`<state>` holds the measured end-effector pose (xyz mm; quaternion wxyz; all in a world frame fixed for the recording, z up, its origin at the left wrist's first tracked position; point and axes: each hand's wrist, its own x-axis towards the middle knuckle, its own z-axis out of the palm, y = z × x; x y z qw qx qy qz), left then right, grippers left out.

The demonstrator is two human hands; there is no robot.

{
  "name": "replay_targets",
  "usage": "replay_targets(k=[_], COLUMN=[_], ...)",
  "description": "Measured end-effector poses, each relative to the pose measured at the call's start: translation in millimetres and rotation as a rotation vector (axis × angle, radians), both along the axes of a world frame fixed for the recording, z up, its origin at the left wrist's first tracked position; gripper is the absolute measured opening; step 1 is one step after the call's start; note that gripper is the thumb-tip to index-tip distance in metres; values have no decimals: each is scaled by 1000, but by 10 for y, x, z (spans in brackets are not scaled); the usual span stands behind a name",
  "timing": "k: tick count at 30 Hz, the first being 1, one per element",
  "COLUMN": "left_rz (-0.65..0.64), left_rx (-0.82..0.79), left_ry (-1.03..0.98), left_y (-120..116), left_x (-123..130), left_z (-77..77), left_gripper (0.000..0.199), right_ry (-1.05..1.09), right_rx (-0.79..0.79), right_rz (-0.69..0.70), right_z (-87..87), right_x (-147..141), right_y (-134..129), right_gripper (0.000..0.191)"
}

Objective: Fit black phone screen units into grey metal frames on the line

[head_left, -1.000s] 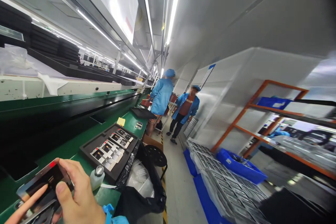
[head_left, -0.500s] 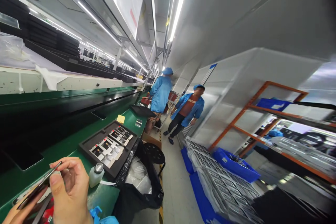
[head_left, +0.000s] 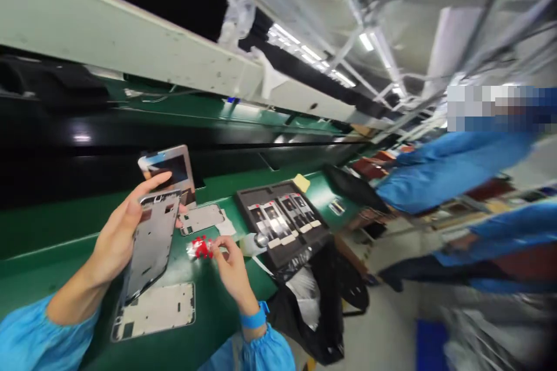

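Note:
A grey phone frame (head_left: 153, 246) with small cut-outs is tilted up in my left hand (head_left: 116, 235), the thumb along its near edge and the index finger stretched out. My right hand (head_left: 232, 269) has its thumb and index finger pinched at the edge of a small heap of red bits (head_left: 201, 248) in clear plastic. What sits between those fingertips is too small to make out. Below the held frame lies a second pale phone frame (head_left: 163, 308); another phone frame (head_left: 201, 219) lies farther back. A shiny phone-sized panel (head_left: 176, 169) leans behind my left hand.
Right of my right hand is a bottle (head_left: 249, 245) with a metal top. Beyond it a black foam tray (head_left: 304, 245) holds several phone parts, near a yellow note (head_left: 301, 182). A black bin bag (head_left: 333, 319) hangs at the bench edge. Two people in blue coats (head_left: 430, 168) stand at right.
My view has swung left and down toward the bench. My hands, close together before, are now apart: the left holds the frame up, the right has reached to the red bits.

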<state>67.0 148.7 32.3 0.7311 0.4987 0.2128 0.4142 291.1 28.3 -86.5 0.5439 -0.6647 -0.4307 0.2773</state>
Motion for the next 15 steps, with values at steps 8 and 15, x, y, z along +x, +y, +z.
replay_targets(k=[8,15], left_rz=[-96,-418], left_rx=[-292,-407], left_ry=[-121,-335], left_y=[57,-48], left_x=[-23,28], left_z=[169,148], left_gripper=[85,84], right_ry=[-244,-51], right_rx=[-198,-128], right_rz=[-15,-42], right_z=[-593,-243], right_x=[-120,-8], right_y=[150,94], right_gripper=[25,61])
